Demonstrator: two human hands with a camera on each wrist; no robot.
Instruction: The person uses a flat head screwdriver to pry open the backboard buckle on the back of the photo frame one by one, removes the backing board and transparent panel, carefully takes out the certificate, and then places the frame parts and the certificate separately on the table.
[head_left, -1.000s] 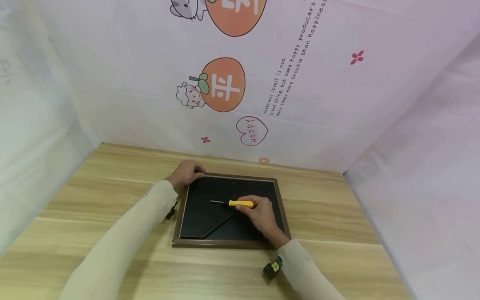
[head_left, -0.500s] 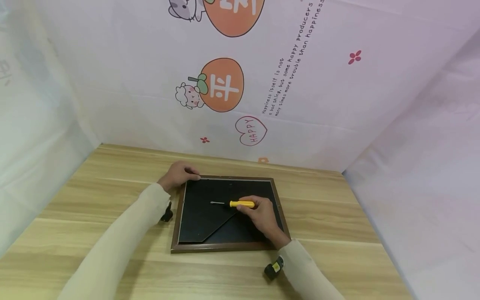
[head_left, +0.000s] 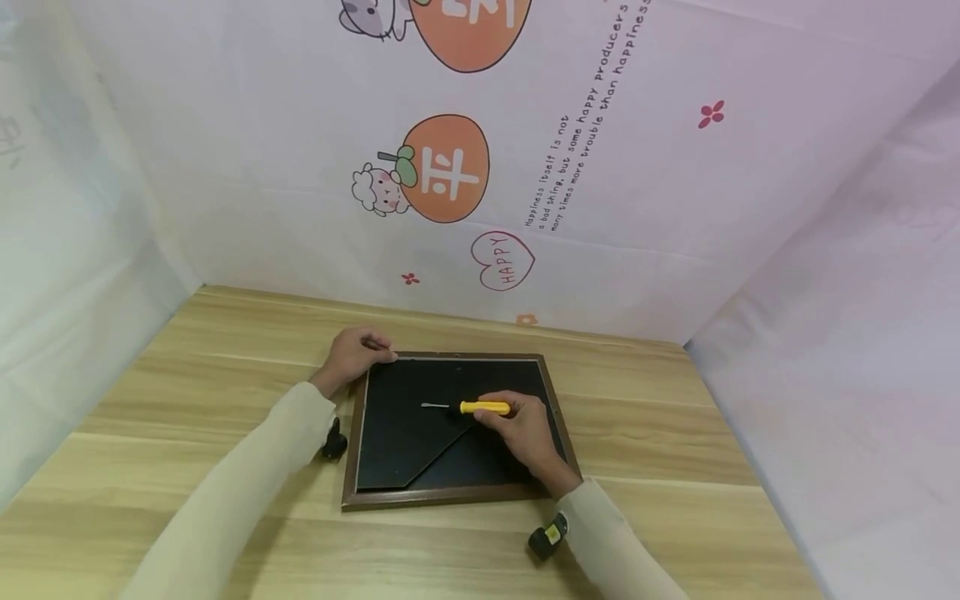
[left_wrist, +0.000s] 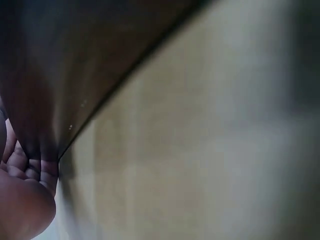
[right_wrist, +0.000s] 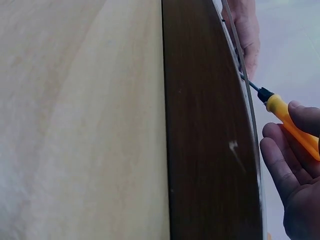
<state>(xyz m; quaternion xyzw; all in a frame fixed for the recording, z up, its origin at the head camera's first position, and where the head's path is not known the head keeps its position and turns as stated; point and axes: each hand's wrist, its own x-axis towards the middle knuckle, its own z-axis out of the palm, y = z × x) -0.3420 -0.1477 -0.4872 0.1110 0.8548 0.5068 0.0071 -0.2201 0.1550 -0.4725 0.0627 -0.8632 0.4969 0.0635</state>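
Note:
A brown picture frame point(head_left: 420, 497) lies with its black back panel point(head_left: 408, 437) facing up; the panel has a slanted edge at the lower right. My left hand point(head_left: 352, 357) grips the frame's far left corner, thumb on top; in the left wrist view the fingers of this left hand point(left_wrist: 37, 172) bend against the frame point(left_wrist: 95, 55). Over the panel, my right hand point(head_left: 525, 427) pinches a yellow-handled screwdriver point(head_left: 486, 407), its shaft pointing left. The right wrist view shows this screwdriver point(right_wrist: 280, 111) between thumb and fingers, just past the frame's brown edge point(right_wrist: 210, 125).
The frame rests on a wood-grain table point(head_left: 652, 433). A white printed cloth point(head_left: 630, 275) hangs behind the table's far edge, with white sheets at both sides. Small dark wrist devices, such as the right one point(head_left: 546, 537), hang under both cuffs.
My left hand has shifted left and slightly nearer, and the frame's left side has moved a little the same way, turning the frame slightly. My right hand with the screwdriver has stayed nearly still.

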